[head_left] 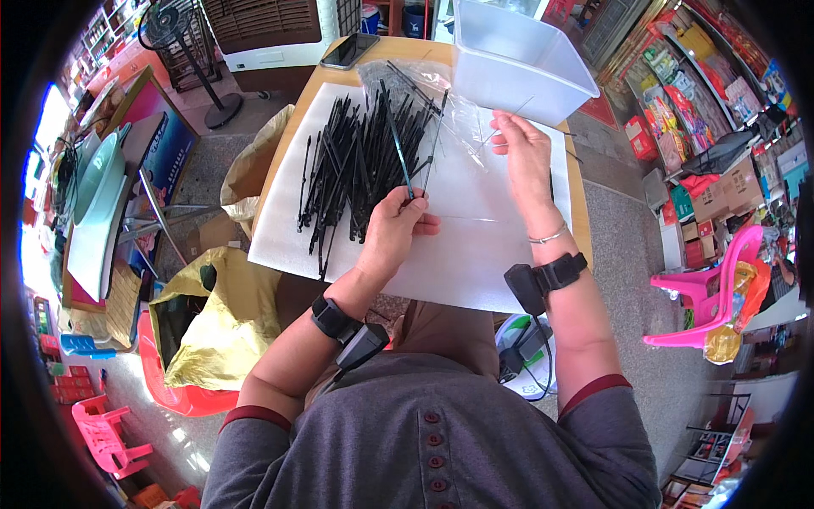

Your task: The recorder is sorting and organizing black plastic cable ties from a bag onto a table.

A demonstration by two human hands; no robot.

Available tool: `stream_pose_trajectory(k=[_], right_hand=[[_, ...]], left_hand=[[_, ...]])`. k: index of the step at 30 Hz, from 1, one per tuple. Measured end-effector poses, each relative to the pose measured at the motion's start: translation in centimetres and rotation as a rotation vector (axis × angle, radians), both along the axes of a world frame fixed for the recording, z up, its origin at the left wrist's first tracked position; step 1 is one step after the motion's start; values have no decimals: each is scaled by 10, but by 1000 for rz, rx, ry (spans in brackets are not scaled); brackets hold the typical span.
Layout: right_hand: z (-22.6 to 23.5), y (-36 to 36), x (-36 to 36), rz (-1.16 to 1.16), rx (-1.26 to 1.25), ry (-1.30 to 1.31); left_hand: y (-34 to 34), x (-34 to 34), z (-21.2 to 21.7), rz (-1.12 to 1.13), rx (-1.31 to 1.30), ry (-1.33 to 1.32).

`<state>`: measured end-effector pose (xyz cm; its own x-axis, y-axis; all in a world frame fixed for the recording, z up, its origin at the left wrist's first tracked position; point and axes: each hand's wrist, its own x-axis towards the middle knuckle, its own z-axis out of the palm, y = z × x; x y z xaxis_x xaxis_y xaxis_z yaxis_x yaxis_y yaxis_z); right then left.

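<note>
A pile of long, thin black sticks (348,170) lies spread over a white foam sheet (458,263) on the table in front of me. Near the front of the pile, my left hand (394,231) is closed round the lower end of one dark stick (397,146), which points up and away. My right hand (524,157) is raised over the right side of the sheet, its thumb and fingertips pinched together. Fine wire-like lines show by those fingertips, but whether they are held is too small to tell. A clear plastic bag (462,127) lies between the pile and my right hand.
A translucent plastic bin (526,64) stands at the table's far right, and a phone (350,51) lies at the far left corner. On the left are a yellow sack (225,310) and a standing fan (182,51). A pink chair (716,293) is on the right.
</note>
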<state>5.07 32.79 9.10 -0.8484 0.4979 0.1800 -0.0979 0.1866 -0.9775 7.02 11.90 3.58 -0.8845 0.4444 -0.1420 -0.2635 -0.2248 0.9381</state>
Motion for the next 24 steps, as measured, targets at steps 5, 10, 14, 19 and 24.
stream_pose_trajectory(k=[5,10,14,19,24], right_hand=[[1,2,16,-40,433,20],[-12,11,26,113,281,-300],[-19,3,39,51,126,89],[-26,-11,54,167,-277,38],[-34,-33,56,296,-566,49]], left_hand=[[-1,3,3,-33,-47,33],[-6,5,4,-136,-100,72],[-10,11,0,-97,-80,113],[-13,11,3,-135,37,83],[-14,9,2,-181,47,88]])
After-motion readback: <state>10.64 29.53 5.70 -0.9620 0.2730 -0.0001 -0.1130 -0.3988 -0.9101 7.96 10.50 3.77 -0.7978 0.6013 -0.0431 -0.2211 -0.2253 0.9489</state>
